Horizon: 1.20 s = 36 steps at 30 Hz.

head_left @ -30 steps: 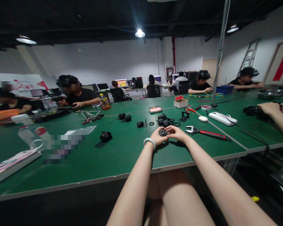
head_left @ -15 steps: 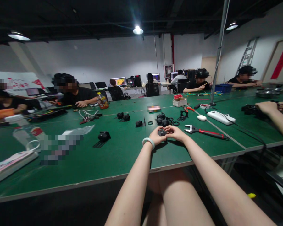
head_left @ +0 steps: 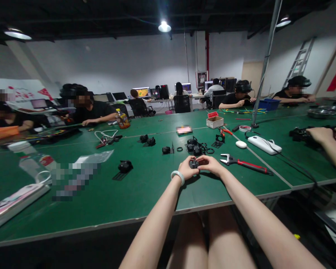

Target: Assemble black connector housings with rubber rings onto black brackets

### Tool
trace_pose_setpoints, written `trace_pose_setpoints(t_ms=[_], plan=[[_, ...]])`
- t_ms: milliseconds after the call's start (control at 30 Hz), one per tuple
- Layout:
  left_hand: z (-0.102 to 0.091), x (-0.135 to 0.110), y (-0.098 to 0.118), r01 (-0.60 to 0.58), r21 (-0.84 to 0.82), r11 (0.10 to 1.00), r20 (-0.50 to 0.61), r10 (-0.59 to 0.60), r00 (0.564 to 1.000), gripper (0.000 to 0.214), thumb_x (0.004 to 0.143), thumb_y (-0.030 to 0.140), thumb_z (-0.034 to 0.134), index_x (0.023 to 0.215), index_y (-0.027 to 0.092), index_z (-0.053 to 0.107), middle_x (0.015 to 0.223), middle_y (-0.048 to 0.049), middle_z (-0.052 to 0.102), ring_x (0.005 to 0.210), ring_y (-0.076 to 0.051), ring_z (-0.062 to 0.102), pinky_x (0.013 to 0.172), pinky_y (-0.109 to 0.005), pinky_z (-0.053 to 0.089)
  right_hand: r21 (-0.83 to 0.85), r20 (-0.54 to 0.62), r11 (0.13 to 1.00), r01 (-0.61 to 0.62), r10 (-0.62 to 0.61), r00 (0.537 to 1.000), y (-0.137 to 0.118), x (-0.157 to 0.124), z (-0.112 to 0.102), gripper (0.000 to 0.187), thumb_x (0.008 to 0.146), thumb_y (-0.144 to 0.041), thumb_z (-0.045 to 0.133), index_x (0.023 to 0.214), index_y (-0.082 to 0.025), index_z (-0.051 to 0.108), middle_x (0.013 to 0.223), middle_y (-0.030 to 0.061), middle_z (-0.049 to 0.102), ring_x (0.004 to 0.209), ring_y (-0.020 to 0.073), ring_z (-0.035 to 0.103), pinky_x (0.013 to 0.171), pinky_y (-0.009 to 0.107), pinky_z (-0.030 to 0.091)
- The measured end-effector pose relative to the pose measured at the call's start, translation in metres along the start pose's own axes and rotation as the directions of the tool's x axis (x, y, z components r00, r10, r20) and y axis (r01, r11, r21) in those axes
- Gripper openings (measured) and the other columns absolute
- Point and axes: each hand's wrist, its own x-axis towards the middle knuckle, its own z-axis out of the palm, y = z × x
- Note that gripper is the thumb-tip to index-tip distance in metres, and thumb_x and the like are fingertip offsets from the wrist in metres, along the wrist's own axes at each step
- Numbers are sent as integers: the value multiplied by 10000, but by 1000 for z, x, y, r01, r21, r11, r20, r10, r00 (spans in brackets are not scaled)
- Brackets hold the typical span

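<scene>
Close to the table's front edge, my left hand [head_left: 186, 170] is closed around a small black round part [head_left: 193, 163]. The fingertips of my right hand [head_left: 212, 165] pinch the same part from its right side. Fingers cover most of it, so its exact kind is unclear. Just beyond my hands sits a cluster of similar black parts [head_left: 193, 146], with black rings [head_left: 210, 151] beside it. An adjustable wrench [head_left: 246, 164] with a red and black handle lies to the right of my right hand.
More black parts on brackets [head_left: 125, 166] stand to the left on the green table [head_left: 145, 194]. A white power strip [head_left: 264, 145], a small open box [head_left: 215, 121] and a metal pole [head_left: 264, 67] are right. Co-workers sit around the table; one's hands [head_left: 322, 135] are at far right.
The view has shifted slightly, so the table appears a little lower. Both hands still hold the black part in nearly the same place; my legs have moved slightly.
</scene>
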Motion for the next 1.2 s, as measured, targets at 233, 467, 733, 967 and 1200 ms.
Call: trace_pose_setpoints(t_ms=[233, 467, 733, 967, 1200], plan=[[-9, 5, -1, 1, 73, 997, 26, -3, 1000, 506, 487, 182, 626, 975, 201, 496, 877, 4, 567, 794, -171, 525, 756, -293, 400, 52, 83, 994, -92, 88, 993, -4, 13, -7, 424, 507, -259, 705, 891, -142, 568, 857, 42, 609, 787, 163, 565, 754, 324, 425], [-13, 8, -5, -45, 173, 984, 59, 35, 998, 505, 498, 189, 617, 982, 203, 470, 872, 6, 558, 798, -174, 510, 767, -301, 371, 36, 94, 996, -83, 80, 992, -6, 16, -4, 399, 562, -242, 683, 921, -143, 540, 807, 17, 568, 684, 115, 531, 670, 271, 430], [-5, 10, 5, 0, 191, 982, 17, -3, 1000, 474, 519, 185, 598, 968, 224, 452, 873, 12, 541, 840, -178, 488, 813, -321, 318, 85, 111, 984, -159, 149, 983, -5, 19, -13, 412, 536, -227, 705, 895, -135, 525, 749, -3, 542, 666, 105, 514, 655, 266, 425], [-7, 13, 9, 13, 208, 978, 53, -25, 998, 462, 496, 198, 610, 932, 244, 463, 870, 12, 522, 871, -195, 459, 799, -330, 299, -25, 128, 990, -137, 139, 982, -12, 15, -17, 370, 582, -210, 672, 917, -142, 529, 837, 22, 539, 690, 111, 534, 665, 272, 446], [-8, 13, 8, 0, 196, 981, 70, -14, 997, 470, 504, 189, 594, 951, 246, 460, 926, -2, 509, 934, -206, 435, 834, -345, 277, -238, 73, 969, -57, 77, 994, -19, 12, -16, 319, 627, -181, 625, 940, -171, 562, 873, 31, 549, 746, 127, 549, 695, 271, 460]])
